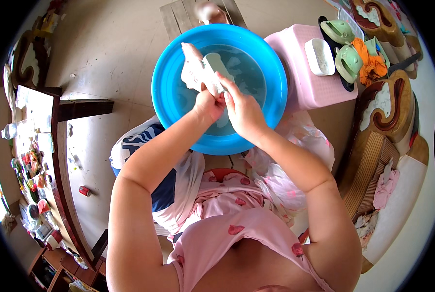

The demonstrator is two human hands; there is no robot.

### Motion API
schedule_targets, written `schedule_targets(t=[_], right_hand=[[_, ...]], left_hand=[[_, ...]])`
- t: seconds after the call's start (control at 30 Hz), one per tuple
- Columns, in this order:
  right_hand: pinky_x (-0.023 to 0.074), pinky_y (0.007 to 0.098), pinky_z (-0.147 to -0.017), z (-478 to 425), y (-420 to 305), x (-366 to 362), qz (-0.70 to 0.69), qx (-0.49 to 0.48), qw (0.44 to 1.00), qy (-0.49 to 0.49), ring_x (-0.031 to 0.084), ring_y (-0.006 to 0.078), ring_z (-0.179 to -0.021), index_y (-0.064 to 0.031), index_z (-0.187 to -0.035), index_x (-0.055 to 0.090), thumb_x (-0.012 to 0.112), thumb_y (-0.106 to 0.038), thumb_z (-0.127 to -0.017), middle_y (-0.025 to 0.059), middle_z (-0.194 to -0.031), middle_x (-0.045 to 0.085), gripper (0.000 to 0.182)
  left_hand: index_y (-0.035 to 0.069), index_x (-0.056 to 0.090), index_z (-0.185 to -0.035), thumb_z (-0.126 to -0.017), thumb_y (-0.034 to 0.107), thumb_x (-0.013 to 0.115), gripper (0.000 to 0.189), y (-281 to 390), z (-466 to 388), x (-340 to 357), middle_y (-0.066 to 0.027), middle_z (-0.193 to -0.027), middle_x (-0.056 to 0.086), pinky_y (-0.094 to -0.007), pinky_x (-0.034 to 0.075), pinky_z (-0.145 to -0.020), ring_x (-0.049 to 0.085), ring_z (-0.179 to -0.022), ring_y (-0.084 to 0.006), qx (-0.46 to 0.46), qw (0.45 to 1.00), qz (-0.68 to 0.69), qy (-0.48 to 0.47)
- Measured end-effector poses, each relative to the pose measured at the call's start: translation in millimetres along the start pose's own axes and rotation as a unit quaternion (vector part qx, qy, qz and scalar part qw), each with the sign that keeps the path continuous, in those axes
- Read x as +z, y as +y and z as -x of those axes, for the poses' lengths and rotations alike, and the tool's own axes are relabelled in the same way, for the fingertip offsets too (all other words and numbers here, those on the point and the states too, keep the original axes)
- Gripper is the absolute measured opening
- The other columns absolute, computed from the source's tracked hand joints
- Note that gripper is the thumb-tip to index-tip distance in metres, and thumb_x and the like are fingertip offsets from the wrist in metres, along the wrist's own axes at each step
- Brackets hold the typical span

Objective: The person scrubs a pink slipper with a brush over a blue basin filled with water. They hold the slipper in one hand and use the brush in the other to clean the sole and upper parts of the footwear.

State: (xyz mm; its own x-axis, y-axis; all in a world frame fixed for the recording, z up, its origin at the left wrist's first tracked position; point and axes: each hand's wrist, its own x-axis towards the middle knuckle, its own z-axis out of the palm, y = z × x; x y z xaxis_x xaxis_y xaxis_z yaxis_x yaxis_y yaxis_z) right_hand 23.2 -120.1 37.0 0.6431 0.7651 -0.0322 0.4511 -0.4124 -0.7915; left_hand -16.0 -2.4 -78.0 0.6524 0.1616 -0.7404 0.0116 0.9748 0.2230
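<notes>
A round blue plastic basin [162, 62] holds cloudy water in front of me. Over it, my left hand [209, 105] grips the near end of a pale pinkish-white item [192, 69], possibly a shoe; its exact kind is unclear. A white slab-like piece [214, 62] lies along its right side, and I cannot tell whether it is part of the item. My right hand [243, 111] is closed around the near right side of the same item, with its fingers against the white piece. Both hands meet at the near end, which they partly hide.
A wooden bench [171, 18] beyond the basin bears a blurred pale object [208, 12]. To the right, a pink plastic stool [297, 65] carries a white dish [319, 57] and green animal-shaped slippers [348, 62]. Plastic bags flank my legs; a cluttered table [53, 175] stands left.
</notes>
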Motion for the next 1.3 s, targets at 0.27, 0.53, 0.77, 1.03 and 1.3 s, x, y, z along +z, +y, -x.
schedule_targets(t=[0.27,0.53,0.77,1.03,1.3], right_hand=[[0.0490,0.0440,-0.062,17,-1,-7,0.006,-0.008,1.000,-0.002,0.064,0.0392,-0.073,-0.0186,-0.142,0.040,0.046,-0.008,-0.096,0.0228,-0.088,0.066,0.048],[0.0494,0.0431,-0.061,10,4,-7,-0.031,0.014,0.999,0.011,0.064,0.0394,-0.069,-0.0209,-0.142,0.041,0.045,-0.006,-0.097,0.0245,-0.085,0.065,0.048],[0.0506,0.0467,-0.062,-6,16,-4,0.002,0.012,0.999,0.040,0.064,0.0377,-0.068,-0.0206,-0.141,0.043,0.048,-0.011,-0.094,0.0208,-0.082,0.066,0.048],[0.0499,0.0479,-0.061,-26,26,-7,0.022,0.007,0.997,0.076,0.064,0.0385,-0.068,-0.0251,-0.139,0.045,0.047,-0.012,-0.094,0.0204,-0.081,0.066,0.047],[0.0521,0.0422,-0.074,-38,28,-25,-0.072,-0.081,0.982,0.155,0.064,0.0402,-0.091,-0.0171,-0.139,0.044,0.047,-0.009,-0.097,0.0199,-0.117,0.062,0.043]], left_hand=[[0.006,0.052,-0.118,-0.098,0.017,0.042,0.025,3,-8,0,-0.0106,-0.110,0.060,-0.0413,0.050,-0.086,0.058,-0.100,-0.0251,0.014,0.999,0.035,0.036],[0.022,0.046,-0.111,-0.094,0.013,0.053,0.021,-32,27,13,0.0016,-0.083,0.057,-0.0201,0.034,-0.045,0.047,-0.059,-0.0071,0.010,0.997,-0.071,-0.029],[0.021,0.050,-0.104,-0.096,0.019,0.052,0.008,-42,47,20,0.0035,-0.074,0.053,-0.0196,0.029,-0.041,0.044,-0.054,-0.0052,-0.065,0.994,-0.083,0.016],[0.013,0.051,-0.094,-0.097,0.014,0.045,0.006,-41,55,13,-0.0006,-0.071,0.049,-0.0190,0.028,-0.038,0.045,-0.054,-0.0081,-0.131,0.982,-0.135,0.022],[0.011,0.046,-0.106,-0.094,0.008,0.044,0.013,-18,57,22,-0.0062,-0.074,0.048,-0.0168,0.030,-0.040,0.042,-0.054,-0.0108,-0.128,0.988,0.002,-0.085]])
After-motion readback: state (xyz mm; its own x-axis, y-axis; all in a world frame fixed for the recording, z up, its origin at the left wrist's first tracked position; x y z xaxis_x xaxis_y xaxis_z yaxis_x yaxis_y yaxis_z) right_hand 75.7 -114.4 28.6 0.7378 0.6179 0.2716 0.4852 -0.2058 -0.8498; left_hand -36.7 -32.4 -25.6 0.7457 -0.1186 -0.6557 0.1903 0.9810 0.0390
